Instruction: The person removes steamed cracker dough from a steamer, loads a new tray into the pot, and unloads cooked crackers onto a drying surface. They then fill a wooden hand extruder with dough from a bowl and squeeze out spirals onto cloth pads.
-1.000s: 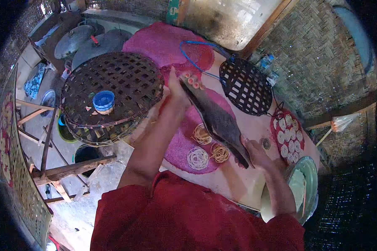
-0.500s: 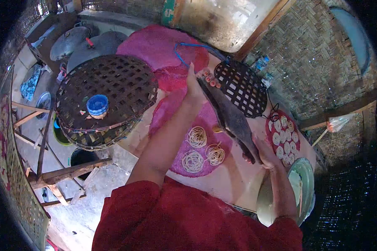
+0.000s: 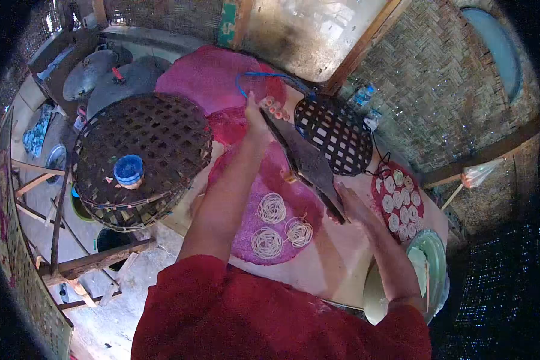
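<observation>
Both hands are closed on the dark tool (image 3: 309,163), tilted mid-frame over the pink mat (image 3: 290,254): left hand (image 3: 257,123) curled round the upper end, right hand (image 3: 354,210) round the lower. Imo grip both ends evenly and don't let it drop onto the noodle coils (image 3: 267,242). Containers: green basin (image 3: 437,249), lower right, has pale stuff and a stick inside; can't tell what's in the blue cup (image 3: 128,169), left.

The left hand (image 3: 258,120) and right hand (image 3: 355,207) now hold the dark tool (image 3: 309,157) farther left and higher in the frame, farther from the pale coils (image 3: 272,207); the surroundings sit lower.
</observation>
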Demonstrator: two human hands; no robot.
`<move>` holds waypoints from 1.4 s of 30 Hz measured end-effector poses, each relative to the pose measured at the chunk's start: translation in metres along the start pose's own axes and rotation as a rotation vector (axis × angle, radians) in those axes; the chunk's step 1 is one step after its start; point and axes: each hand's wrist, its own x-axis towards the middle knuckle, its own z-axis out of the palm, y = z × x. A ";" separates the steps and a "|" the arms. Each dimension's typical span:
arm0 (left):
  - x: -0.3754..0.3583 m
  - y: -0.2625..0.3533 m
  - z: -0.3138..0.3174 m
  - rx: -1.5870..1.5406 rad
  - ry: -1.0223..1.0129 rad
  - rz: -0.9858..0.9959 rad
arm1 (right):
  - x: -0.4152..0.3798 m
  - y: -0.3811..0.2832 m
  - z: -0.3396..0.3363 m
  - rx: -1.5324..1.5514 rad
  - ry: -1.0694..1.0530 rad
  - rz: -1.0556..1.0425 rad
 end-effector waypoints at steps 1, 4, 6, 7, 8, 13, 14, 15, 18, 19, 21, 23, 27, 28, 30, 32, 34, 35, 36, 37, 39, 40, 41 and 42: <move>-0.001 -0.001 0.000 0.005 -0.002 0.004 | -0.003 -0.005 -0.002 0.000 -0.003 -0.006; -0.005 -0.010 0.004 0.019 0.103 0.050 | -0.025 -0.030 -0.007 -0.005 0.034 0.086; 0.002 -0.007 0.011 0.011 0.098 0.086 | -0.022 -0.041 -0.012 -0.088 0.125 -0.031; 0.004 -0.002 0.014 0.010 0.098 0.087 | -0.022 -0.045 -0.009 -0.089 0.124 -0.030; 0.005 0.005 0.017 -0.028 0.054 0.065 | -0.020 -0.049 -0.002 -0.094 0.155 -0.026; -0.007 0.010 0.021 -0.019 0.158 0.046 | -0.022 -0.043 -0.008 -0.023 0.075 0.008; -0.009 0.004 0.017 -0.038 0.094 0.040 | -0.028 -0.045 -0.015 -0.102 0.106 0.013; -0.010 -0.002 0.014 -0.060 0.029 0.035 | -0.034 -0.048 -0.018 -0.183 0.136 0.018; 0.004 -0.004 0.018 -0.044 0.085 0.053 | -0.025 -0.054 -0.020 -0.184 0.169 -0.032; 0.006 -0.001 0.019 -0.044 0.084 0.053 | -0.021 -0.052 -0.019 -0.177 0.194 -0.055; 0.008 0.010 0.022 -0.019 0.047 0.073 | -0.017 -0.055 -0.009 -0.175 0.187 -0.074; 0.002 0.018 0.020 0.021 0.062 0.068 | -0.017 -0.052 -0.005 -0.164 0.178 -0.091; -0.012 0.008 0.005 0.000 0.148 0.043 | -0.022 -0.041 -0.007 -0.138 0.081 0.013; -0.012 0.003 0.001 -0.001 0.149 0.047 | -0.023 -0.039 -0.012 -0.149 0.073 0.017; -0.009 -0.009 -0.016 -0.074 0.169 0.006 | -0.020 -0.036 -0.013 -0.163 0.066 0.024; -0.001 -0.012 -0.036 -0.090 0.133 0.007 | -0.001 -0.023 -0.014 -0.199 0.194 -0.068; 0.009 -0.008 -0.042 -0.102 0.091 0.004 | 0.029 -0.003 -0.016 -0.191 0.144 -0.095; 0.011 -0.002 -0.044 -0.081 0.081 -0.005 | 0.037 0.002 -0.016 -0.177 0.091 -0.119; 0.014 0.005 -0.042 -0.057 0.067 -0.015 | 0.039 -0.004 -0.008 -0.205 0.129 -0.142; 0.018 0.012 -0.040 -0.053 0.062 -0.024 | 0.039 -0.009 -0.005 -0.198 0.137 -0.145; 0.021 0.028 -0.022 0.052 -0.112 -0.006 | 0.037 -0.020 -0.002 -0.188 0.133 -0.207; 0.023 0.035 -0.009 0.124 -0.097 0.019 | 0.031 -0.028 -0.007 -0.177 0.140 -0.209; 0.023 0.042 0.011 0.197 -0.080 0.043 | 0.016 -0.043 -0.012 -0.067 0.110 -0.135; 0.003 0.040 0.056 0.272 -0.036 0.060 | 0.001 -0.056 -0.016 0.042 0.077 -0.062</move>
